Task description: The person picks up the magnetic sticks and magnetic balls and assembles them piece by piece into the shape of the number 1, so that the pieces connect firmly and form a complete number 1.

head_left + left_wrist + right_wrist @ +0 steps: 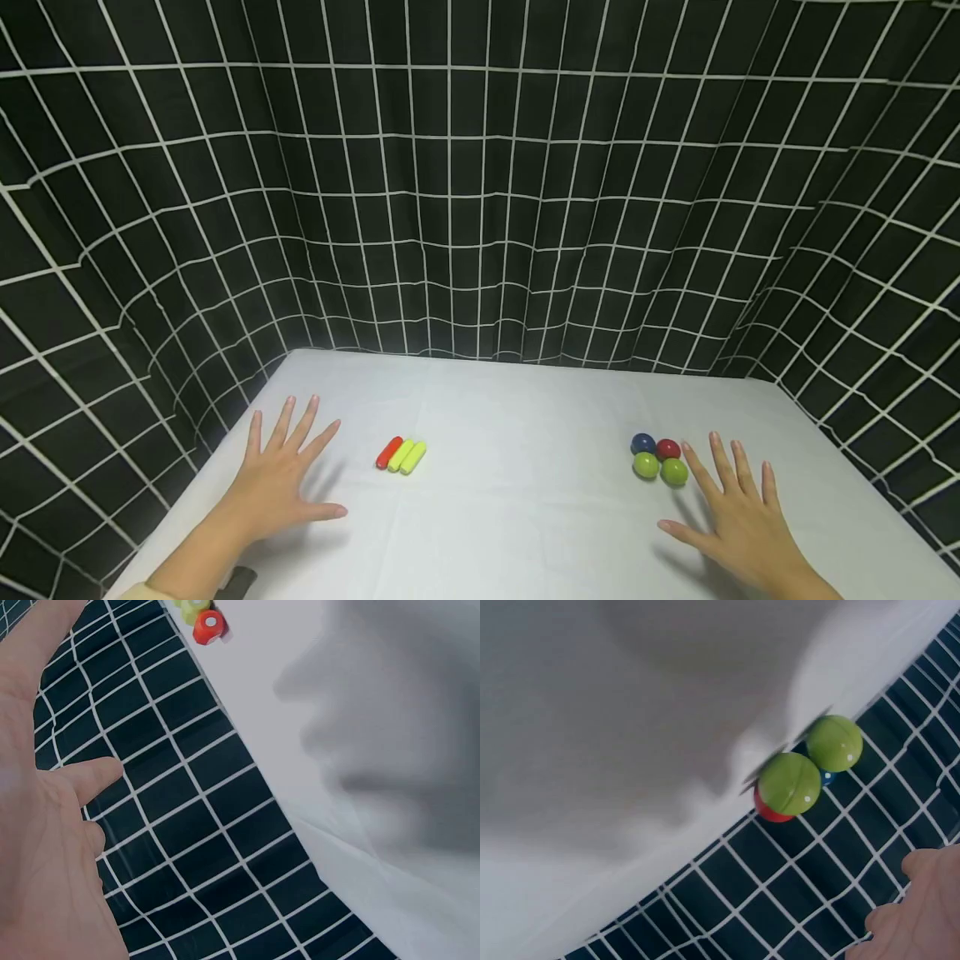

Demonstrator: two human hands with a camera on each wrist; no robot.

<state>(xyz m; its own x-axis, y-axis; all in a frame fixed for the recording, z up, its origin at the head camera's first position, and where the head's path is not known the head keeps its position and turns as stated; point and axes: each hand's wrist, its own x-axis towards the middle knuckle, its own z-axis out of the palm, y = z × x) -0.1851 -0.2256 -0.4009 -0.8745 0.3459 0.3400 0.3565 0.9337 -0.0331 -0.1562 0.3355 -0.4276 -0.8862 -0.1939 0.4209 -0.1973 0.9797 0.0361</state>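
Hands both raised over the white tabletop (510,517), shadows cast below them. Left hand (277,487): palm down, fingers straight and fanned, thumb pointing toward table centre; grip empty. Right hand (742,525): same posture, spread and unloaded.

Nearest left hand, on its thumb side: red stick (389,452), first yellow stick (401,456), second yellow stick (413,458), lying side by side on a common slant, red leftmost. Left wrist view catches only stick ends at its top edge.

Beside the right index fingertip: tight cluster of four balls. Far row, blue ball (642,443) left, red ball (668,450) right; near row, left green ball (646,465) and right green ball (674,472). Right wrist view: hand apart from balls, blue mostly hidden behind green.

Dark curtain (480,208) with white grid surrounds the table; pale sleeve (144,592) at left forearm.
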